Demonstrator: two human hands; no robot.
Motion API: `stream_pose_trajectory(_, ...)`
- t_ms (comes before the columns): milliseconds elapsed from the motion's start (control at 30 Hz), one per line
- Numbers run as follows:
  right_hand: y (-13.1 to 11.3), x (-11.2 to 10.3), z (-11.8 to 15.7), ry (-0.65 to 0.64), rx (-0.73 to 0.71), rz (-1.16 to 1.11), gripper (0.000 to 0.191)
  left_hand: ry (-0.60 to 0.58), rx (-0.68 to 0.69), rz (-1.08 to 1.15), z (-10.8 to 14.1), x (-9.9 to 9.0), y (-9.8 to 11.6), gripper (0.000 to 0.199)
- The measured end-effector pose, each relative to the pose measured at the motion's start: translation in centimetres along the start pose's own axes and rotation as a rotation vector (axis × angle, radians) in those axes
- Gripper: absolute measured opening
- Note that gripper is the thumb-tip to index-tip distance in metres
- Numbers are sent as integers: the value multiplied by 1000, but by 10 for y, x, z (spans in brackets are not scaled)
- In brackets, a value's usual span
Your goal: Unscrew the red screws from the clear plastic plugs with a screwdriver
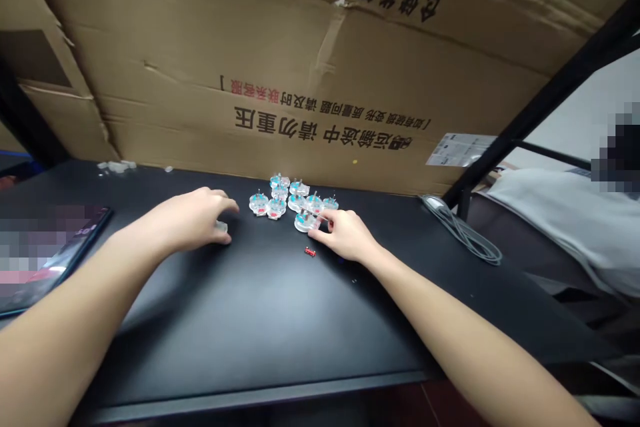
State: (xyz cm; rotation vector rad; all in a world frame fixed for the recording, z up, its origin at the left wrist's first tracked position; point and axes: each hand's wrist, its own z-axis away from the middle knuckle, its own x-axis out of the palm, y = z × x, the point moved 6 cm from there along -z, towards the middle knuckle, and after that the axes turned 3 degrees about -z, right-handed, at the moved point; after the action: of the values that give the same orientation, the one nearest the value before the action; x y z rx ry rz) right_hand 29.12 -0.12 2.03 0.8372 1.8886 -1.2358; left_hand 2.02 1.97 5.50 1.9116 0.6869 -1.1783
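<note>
My right hand [346, 233] pinches the edge of a clear round plastic piece with a blue disc and small upright pins [304, 221]. Behind and to its left stand several similar clear-and-blue pieces [277, 207], close together on the black tabletop. My left hand [200, 219] is over the table left of the group, index finger reaching forward. A small translucent plastic piece [221, 228] shows between its thumb and curled fingers, partly hidden. In front of the right fingertips lies a tiny red part [310, 251].
A large cardboard sheet [280, 47] walls off the back of the black table [260, 333]. Small white scraps [117, 166] lie at the back left. A tablet-like screen [55, 260] sits at left, a coiled grey cable [465, 233] at right beside the black metal frame [540, 97].
</note>
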Motion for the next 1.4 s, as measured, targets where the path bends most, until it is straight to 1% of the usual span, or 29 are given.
stream_pose_trajectory(67,-6,-1,0,7,-34,-34,26,-66,61,-145,0,11,22,49)
stream_pose_trajectory(100,-11,-2,2,9,-53,-52,26,-76,105,-146,1,17,36,54)
stream_pose_trajectory(200,-29,-8,11,14,-142,-128,24,-61,204,20,5,33,74,60)
stream_pose_trajectory(267,-44,-14,19,42,-248,-219,22,-50,222,143,7,38,90,53)
stream_pose_trajectory(367,-57,-22,27,98,-326,-223,22,0,257,223,8,33,100,45)
stream_pose_trajectory(500,-61,-28,31,130,-377,-99,22,46,328,178,9,26,103,39)
stream_pose_trajectory(600,-61,-30,33,154,-400,-71,21,75,329,126,11,27,103,42)
stream_pose_trajectory(667,-62,-31,34,159,-421,-82,21,75,320,145,12,28,105,40)
stream_pose_trajectory(733,-61,-33,33,164,-427,-113,21,76,276,248,11,26,103,35)
stream_pose_trajectory(800,-57,-38,32,190,-403,-160,22,86,213,456,9,22,99,33)
stream_pose_trajectory(900,-50,-47,28,233,-349,-241,20,102,125,823,4,16,89,35)
stream_pose_trajectory(1000,-48,-51,27,240,-346,-282,27,140,94,1033,1,11,82,41)
stream_pose_trajectory(1067,-52,-52,30,226,-390,-289,27,149,113,1105,1,10,81,39)
stream_pose_trajectory(1167,-60,-54,35,231,-458,-308,24,135,151,1152,2,12,84,31)
stream_pose_trajectory(1400,-64,-57,39,276,-454,-304,25,59,165,1168,7,18,90,31)
